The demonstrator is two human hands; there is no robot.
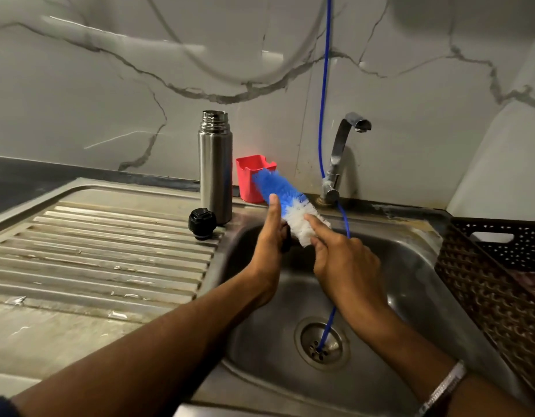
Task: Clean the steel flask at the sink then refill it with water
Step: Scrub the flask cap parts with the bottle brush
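Flask: the steel flask (215, 167) stands upright and uncapped on the steel surface (109, 236) at the back left corner of the sink (410, 266), just beside the red holder (248, 179). Neither hand touches it.
Cap: the black cap (202, 223) rests on the ribbed drainer, just in front of the flask's base.
Brush: the bottle brush (287, 206) — blue bristles at the tip, white nearer the handle — is held tilted over the basin, tip pointing up toward the red holder.
Left hand: the left hand (267, 260) has its thumb laid straight along the bristles; its lower fingers appear to curl round a dark handle, partly hidden.
Right hand: the right hand (344, 263) pinches the white bristles, forefinger extended along them.
Tap: the tap (339, 155) shows no water running; a blue hose (325, 85) hangs past it down into the drain.
Step judged: preparing the brush, flask scrubbing not yet begun.
Recommendation: shift one hand to the handle alone, steady the flask body with the other — it looks tall and easy to tip — and enter the brush straight through the neck.
Risk: the cap sits close to the basin edge and could be knocked in.
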